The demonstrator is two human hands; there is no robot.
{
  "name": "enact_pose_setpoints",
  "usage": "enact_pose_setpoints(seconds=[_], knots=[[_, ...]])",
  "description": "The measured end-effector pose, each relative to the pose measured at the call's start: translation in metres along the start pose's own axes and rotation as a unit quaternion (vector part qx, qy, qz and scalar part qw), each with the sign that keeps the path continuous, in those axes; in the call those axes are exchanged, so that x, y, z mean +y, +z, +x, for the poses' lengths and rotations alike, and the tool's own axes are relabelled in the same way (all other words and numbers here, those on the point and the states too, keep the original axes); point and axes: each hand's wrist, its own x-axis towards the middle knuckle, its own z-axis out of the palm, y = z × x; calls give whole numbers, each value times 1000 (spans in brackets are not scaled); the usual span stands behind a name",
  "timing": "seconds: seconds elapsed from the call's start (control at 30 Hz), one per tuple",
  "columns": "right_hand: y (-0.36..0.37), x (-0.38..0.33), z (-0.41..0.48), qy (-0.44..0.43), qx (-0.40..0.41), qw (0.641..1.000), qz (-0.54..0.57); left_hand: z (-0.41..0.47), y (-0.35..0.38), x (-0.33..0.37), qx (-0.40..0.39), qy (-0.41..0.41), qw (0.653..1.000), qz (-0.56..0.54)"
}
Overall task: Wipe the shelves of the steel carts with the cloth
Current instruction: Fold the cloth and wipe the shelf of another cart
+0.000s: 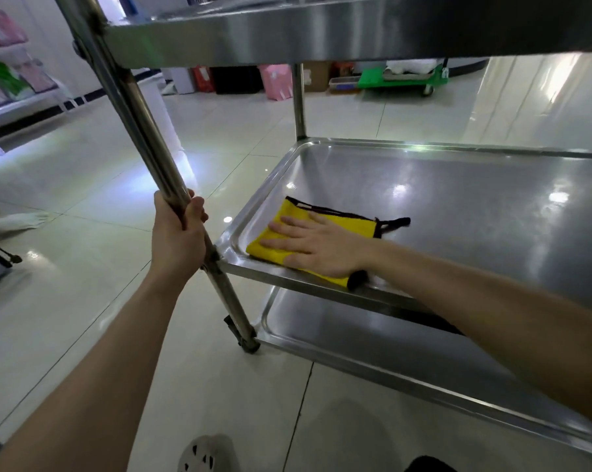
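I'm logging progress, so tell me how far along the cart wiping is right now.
Done: no shelf plainly shows as wiped. In hand: the right hand presses the yellow cloth into the near left corner of the middle shelf; the left hand grips the post. Left: the rest of that shelf, and probably the bottom shelf.

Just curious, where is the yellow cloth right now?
Head view: the yellow cloth lies on the middle shelf, near left corner, flat under the right hand.

Cloth (293, 212): yellow, black edging and loop. Shelf (458, 206): silver-grey steel. Floor (83, 199): cream tiles, thin dark grout grid. Trolley (400, 78), 1 o'clock: green. Bag (276, 81), 12 o'clock: pink. Shoe (207, 454), 6 o'clock: grey, dark holes.
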Motion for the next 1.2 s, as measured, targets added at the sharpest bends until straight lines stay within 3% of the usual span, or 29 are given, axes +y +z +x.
enact_pose_setpoints(seconds=[0.17,0.27,0.33,0.37,0.43,0.5,0.57,0.67,0.73,0.83,0.97,1.07,1.2], knots=[[-12,90,-123,248,28,968,36,-6,-1,10,11,-21,1000,6],[-2,122,-185,363,29,930,41,-17,7,22,92,-44,995,7],[4,118,-194,378,29,924,47,-38,24,34,193,23,978,73],[7,114,-193,381,31,923,46,-55,37,43,206,82,969,107],[7,109,-186,384,39,921,43,-91,70,60,116,202,962,143],[5,106,-182,403,43,913,44,-119,106,72,-43,269,947,173],[5,100,-181,422,45,904,47,-134,138,81,-190,266,923,205],[16,72,-192,405,50,912,36,-141,171,81,-309,232,875,290],[29,52,-215,365,48,929,31,-140,178,76,-312,238,856,336],[39,35,-259,305,43,951,37,-138,185,76,-283,251,855,355],[30,53,-289,281,43,958,33,-151,197,92,-279,246,842,391],[22,103,-306,366,61,928,41,-148,202,91,-311,220,851,361],[10,176,-302,539,80,837,51,-147,207,87,-318,235,856,335]])
